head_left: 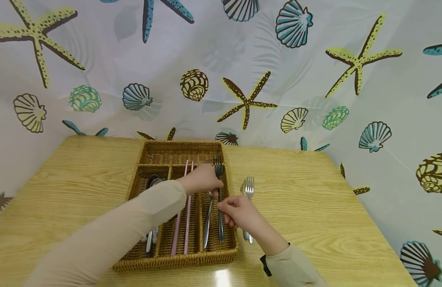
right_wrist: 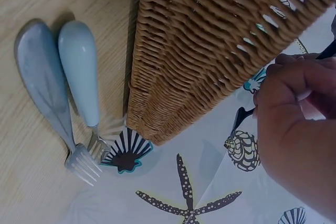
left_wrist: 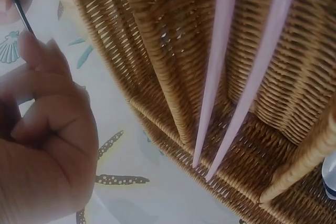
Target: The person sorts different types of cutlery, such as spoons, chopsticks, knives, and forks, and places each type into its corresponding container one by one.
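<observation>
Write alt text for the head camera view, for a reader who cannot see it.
Two hands meet over a wicker cutlery tray on a wooden table: the left hand and right hand both hold a fork over the tray's right compartment. Two pink chopsticks lie in the middle compartment, and two more forks lie on the table beside the tray.

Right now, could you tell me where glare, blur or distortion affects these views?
Head view: a glare patch on the table near edge, backdrop bent by the wide lens. Left wrist view: the left hand close and soft. Right wrist view: the right hand blurred, two forks sharp.
</observation>
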A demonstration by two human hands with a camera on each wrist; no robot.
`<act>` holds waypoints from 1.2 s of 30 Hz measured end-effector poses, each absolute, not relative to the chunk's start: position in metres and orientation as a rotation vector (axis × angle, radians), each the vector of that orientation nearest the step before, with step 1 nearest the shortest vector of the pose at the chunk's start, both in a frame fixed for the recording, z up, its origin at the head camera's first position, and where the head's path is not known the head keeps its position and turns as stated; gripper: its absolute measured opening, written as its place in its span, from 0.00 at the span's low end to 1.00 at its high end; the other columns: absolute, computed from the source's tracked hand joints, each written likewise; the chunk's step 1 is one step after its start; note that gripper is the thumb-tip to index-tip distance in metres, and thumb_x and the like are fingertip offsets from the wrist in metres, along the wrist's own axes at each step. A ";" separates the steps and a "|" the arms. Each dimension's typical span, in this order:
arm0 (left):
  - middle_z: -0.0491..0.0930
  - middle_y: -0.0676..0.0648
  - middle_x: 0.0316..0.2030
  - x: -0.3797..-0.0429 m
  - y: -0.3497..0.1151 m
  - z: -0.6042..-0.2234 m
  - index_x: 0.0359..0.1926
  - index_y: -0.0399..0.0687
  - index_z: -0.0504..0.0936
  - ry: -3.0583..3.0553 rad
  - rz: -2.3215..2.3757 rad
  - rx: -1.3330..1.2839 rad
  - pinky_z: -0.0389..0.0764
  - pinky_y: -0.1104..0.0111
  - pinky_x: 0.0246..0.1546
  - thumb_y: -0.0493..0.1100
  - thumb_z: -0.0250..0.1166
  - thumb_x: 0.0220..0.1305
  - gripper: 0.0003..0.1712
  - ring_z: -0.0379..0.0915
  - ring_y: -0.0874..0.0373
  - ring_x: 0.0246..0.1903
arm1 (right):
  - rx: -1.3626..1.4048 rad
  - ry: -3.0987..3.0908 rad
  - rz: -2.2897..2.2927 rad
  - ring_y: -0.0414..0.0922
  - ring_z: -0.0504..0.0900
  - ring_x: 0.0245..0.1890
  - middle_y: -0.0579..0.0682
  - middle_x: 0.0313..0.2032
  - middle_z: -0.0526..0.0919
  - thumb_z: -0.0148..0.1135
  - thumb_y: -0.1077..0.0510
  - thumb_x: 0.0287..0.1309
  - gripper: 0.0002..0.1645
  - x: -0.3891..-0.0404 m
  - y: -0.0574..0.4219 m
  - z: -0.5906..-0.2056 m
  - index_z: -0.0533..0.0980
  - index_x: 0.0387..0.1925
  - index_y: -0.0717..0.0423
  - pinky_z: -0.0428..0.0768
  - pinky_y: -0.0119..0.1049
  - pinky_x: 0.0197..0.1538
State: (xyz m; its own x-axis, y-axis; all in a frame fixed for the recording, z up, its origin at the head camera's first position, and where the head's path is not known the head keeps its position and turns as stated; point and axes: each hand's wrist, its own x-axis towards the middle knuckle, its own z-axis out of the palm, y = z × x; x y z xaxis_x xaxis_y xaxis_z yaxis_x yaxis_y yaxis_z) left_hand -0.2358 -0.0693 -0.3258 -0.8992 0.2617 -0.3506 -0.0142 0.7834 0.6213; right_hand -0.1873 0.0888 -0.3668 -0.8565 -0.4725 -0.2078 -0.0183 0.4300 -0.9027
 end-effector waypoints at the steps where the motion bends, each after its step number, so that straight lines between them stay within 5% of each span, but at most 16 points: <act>1: 0.73 0.54 0.08 -0.237 -0.070 -0.327 0.10 0.46 0.79 2.535 0.915 0.179 0.58 0.73 0.17 0.40 0.54 0.65 0.24 0.49 0.64 0.08 | -0.415 2.261 -1.410 0.35 0.65 0.12 0.43 0.12 0.68 0.51 0.58 0.66 0.19 -0.187 0.089 -0.367 0.71 0.20 0.65 0.66 0.26 0.19; 9: 0.81 0.47 0.15 -0.243 -0.070 -0.333 0.13 0.45 0.78 2.532 0.862 0.162 0.57 0.73 0.18 0.37 0.54 0.63 0.21 0.48 0.64 0.09 | -0.269 2.289 -1.452 0.36 0.65 0.12 0.43 0.13 0.70 0.50 0.50 0.67 0.24 -0.194 0.108 -0.364 0.77 0.38 0.70 0.66 0.29 0.20; 13: 0.83 0.44 0.19 -0.244 -0.065 -0.340 0.15 0.47 0.76 2.537 0.758 0.151 0.59 0.72 0.18 0.38 0.53 0.65 0.20 0.51 0.64 0.09 | -0.180 2.310 -1.491 0.38 0.65 0.14 0.44 0.13 0.69 0.49 0.49 0.67 0.23 -0.199 0.121 -0.361 0.77 0.38 0.68 0.66 0.29 0.21; 16: 0.72 0.50 0.10 -0.244 -0.058 -0.348 0.13 0.51 0.71 2.552 0.571 0.173 0.55 0.71 0.17 0.38 0.54 0.67 0.22 0.49 0.64 0.09 | -0.142 2.342 -1.492 0.39 0.65 0.15 0.44 0.14 0.70 0.49 0.48 0.68 0.23 -0.201 0.130 -0.359 0.77 0.38 0.65 0.67 0.31 0.22; 23: 0.77 0.50 0.12 -0.243 -0.043 -0.360 0.29 0.44 0.86 2.572 0.321 0.197 0.52 0.73 0.13 0.39 0.52 0.68 0.17 0.57 0.64 0.06 | -0.103 2.382 -1.486 0.39 0.64 0.15 0.45 0.15 0.69 0.48 0.46 0.68 0.24 -0.202 0.142 -0.355 0.77 0.38 0.65 0.67 0.32 0.23; 27: 0.74 0.51 0.08 -0.242 -0.040 -0.362 0.30 0.42 0.87 2.575 0.287 0.203 0.52 0.73 0.12 0.40 0.52 0.68 0.18 0.60 0.64 0.06 | -0.098 2.386 -1.487 0.39 0.65 0.15 0.44 0.15 0.69 0.48 0.47 0.68 0.23 -0.201 0.143 -0.354 0.77 0.37 0.64 0.67 0.31 0.22; 30: 0.81 0.48 0.16 -0.242 -0.037 -0.363 0.32 0.42 0.87 2.594 0.230 0.214 0.54 0.74 0.11 0.40 0.52 0.68 0.17 0.61 0.65 0.05 | -0.090 2.387 -1.491 0.38 0.64 0.15 0.44 0.14 0.69 0.48 0.47 0.68 0.23 -0.201 0.143 -0.354 0.77 0.36 0.64 0.67 0.31 0.22; 33: 0.85 0.44 0.40 -0.240 -0.032 -0.364 0.45 0.41 0.84 2.623 0.167 0.217 0.56 0.74 0.12 0.42 0.51 0.69 0.16 0.58 0.65 0.06 | -0.086 2.387 -1.490 0.38 0.64 0.14 0.44 0.14 0.69 0.48 0.48 0.68 0.23 -0.201 0.143 -0.356 0.77 0.37 0.65 0.67 0.31 0.21; 36: 0.80 0.50 0.33 -0.239 -0.027 -0.366 0.38 0.44 0.83 2.644 0.060 0.212 0.54 0.73 0.15 0.43 0.51 0.69 0.15 0.48 0.64 0.10 | -0.088 2.402 -1.472 0.39 0.64 0.14 0.45 0.13 0.69 0.49 0.49 0.68 0.23 -0.203 0.143 -0.360 0.77 0.37 0.67 0.66 0.31 0.21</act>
State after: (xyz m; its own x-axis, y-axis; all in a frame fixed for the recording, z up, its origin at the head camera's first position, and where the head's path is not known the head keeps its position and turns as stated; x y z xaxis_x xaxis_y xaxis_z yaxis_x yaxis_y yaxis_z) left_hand -0.2393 -0.0269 -0.3658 -0.8708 0.1608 -0.4646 0.1395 0.9870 0.0802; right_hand -0.2029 0.1435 -0.3600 -0.9465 -0.2175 -0.2383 0.1136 0.4667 -0.8771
